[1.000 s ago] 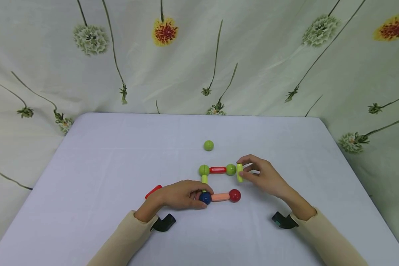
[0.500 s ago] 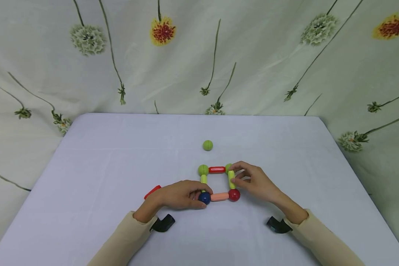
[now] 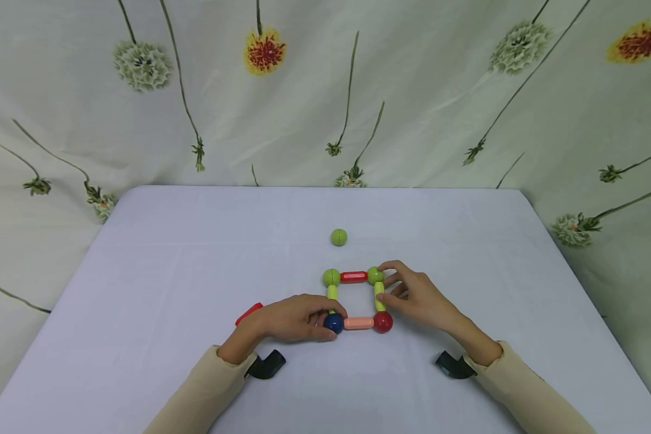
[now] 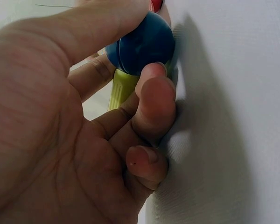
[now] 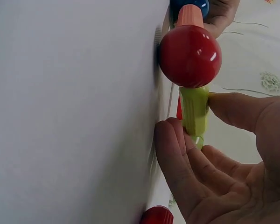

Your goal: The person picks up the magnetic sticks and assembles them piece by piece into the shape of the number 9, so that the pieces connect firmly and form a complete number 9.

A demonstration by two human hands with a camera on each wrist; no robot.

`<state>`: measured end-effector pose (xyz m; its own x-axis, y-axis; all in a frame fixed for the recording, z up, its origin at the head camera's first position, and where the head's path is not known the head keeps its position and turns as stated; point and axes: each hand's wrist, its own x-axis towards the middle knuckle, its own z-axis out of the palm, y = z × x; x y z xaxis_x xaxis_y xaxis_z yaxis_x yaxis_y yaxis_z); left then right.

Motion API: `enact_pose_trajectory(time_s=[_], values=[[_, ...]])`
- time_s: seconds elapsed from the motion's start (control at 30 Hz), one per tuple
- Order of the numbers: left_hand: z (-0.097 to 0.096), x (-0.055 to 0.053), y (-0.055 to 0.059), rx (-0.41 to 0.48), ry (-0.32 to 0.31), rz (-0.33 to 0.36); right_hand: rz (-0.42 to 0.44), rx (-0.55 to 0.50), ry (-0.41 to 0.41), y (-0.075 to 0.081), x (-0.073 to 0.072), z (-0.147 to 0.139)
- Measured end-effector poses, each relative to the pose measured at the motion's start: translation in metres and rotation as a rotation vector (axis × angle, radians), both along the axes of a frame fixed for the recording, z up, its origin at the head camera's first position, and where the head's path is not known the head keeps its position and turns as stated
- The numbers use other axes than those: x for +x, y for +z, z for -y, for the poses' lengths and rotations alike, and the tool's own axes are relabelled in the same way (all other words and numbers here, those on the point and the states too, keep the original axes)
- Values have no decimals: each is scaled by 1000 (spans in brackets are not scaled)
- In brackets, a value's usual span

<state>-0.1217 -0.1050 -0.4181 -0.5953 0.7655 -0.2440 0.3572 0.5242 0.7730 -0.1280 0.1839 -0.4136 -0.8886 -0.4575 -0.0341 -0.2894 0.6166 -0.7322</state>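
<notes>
A square of toy balls and rods lies on the table. My left hand (image 3: 298,317) grips its near-left corner, a blue ball (image 4: 147,44), between thumb and fingers. A salmon rod (image 3: 359,323) runs from there to a red ball (image 5: 190,56). My right hand (image 3: 420,295) pinches the right-side yellow-green rod (image 5: 195,109), which spans from the red ball to the far-right green ball (image 3: 375,275); my index fingertip is at that ball. A red rod (image 3: 354,276) forms the far side, meeting another green ball (image 3: 331,277). The left side is a second yellow-green rod (image 3: 333,292).
A loose green ball (image 3: 339,237) sits beyond the square. Partly hidden behind my left hand lies a red piece (image 3: 249,313). The white table (image 3: 195,241) ends at a flower-patterned cloth (image 3: 304,120). A red rod end (image 5: 157,215) shows low in the right wrist view.
My right hand has moved left with the yellow-green rod, which now lines up between the red ball and the far-right green ball. The left hand has stayed on the blue ball.
</notes>
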Motion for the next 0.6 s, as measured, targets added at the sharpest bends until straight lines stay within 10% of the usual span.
enact_pose_trajectory(time_s=[0.6], values=[[-2, -3, -2, 2, 20, 16, -51, 50, -18, 4, -3, -8]])
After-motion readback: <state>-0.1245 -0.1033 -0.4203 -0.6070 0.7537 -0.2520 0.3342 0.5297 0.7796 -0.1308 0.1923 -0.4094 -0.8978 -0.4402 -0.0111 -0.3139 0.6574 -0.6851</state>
